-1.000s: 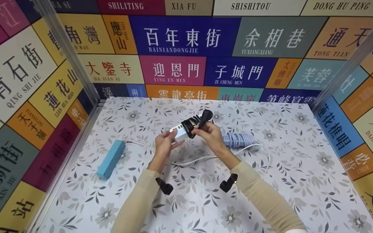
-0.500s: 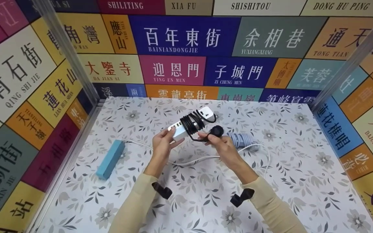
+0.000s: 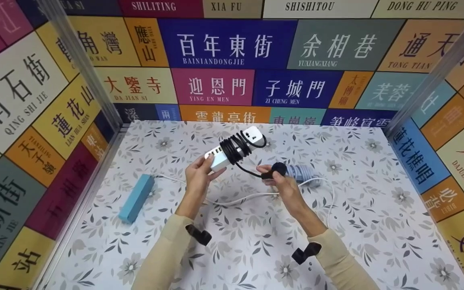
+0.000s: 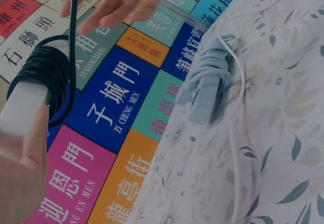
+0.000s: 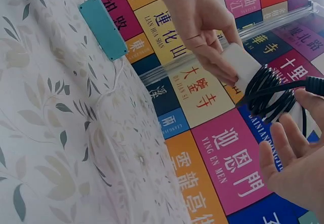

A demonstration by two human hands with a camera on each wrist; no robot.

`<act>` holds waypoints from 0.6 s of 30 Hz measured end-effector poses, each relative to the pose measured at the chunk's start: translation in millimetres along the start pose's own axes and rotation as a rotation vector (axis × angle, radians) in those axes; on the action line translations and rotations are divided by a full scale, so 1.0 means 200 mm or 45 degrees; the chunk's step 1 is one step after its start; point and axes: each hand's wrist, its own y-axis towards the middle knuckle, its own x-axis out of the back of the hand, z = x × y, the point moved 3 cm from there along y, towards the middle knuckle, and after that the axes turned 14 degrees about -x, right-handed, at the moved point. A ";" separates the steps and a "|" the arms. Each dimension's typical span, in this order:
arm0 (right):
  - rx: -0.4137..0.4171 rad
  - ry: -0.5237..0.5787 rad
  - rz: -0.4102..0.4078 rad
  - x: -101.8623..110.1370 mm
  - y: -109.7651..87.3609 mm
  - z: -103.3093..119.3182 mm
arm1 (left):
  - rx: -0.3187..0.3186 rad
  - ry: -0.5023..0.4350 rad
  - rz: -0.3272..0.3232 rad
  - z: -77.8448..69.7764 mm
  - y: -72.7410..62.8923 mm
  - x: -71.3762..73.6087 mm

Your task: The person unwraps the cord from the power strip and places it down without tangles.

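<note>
My left hand [image 3: 197,179] grips the near end of a white power strip [image 3: 219,162], held above the table and tilted up to the right. Black cord [image 3: 232,149] is wound in several turns round its middle, and the socket end sticks out beyond the coil. My right hand [image 3: 289,191] pinches the black plug [image 3: 277,170] on the cord's free end, with a short length of cord running from coil to plug. In the right wrist view the other fingers of that hand [image 5: 298,163] are spread beside the coil.
A blue power strip [image 3: 136,199] lies at the left, its white cord [image 3: 240,200] running across the table to the right. Behind my right hand lies a pale blue strip [image 3: 301,174] wrapped in its own cord. Printed panels [image 3: 216,86] wall the flowered table [image 3: 256,249].
My right hand has moved right and down with the plug, drawing a length of cord away from the coil. My left hand and the power strip have shifted slightly left.
</note>
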 end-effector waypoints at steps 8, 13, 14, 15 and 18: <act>-0.113 0.177 -0.314 0.05 -0.02 -0.08 | -0.007 -0.037 -0.005 -0.05 0.01 0.00; -0.070 0.520 -0.231 0.05 0.00 -0.12 | -0.044 -0.070 0.031 -0.08 0.00 0.00; -0.063 0.589 -0.221 0.05 0.00 -0.13 | -0.056 -0.071 0.054 -0.08 0.00 -0.01; -0.058 0.648 -0.222 0.05 0.01 -0.14 | -0.073 -0.070 0.079 -0.09 -0.01 -0.01; -0.069 0.830 -0.216 0.05 0.02 -0.17 | -0.132 -0.054 0.153 -0.11 -0.03 -0.04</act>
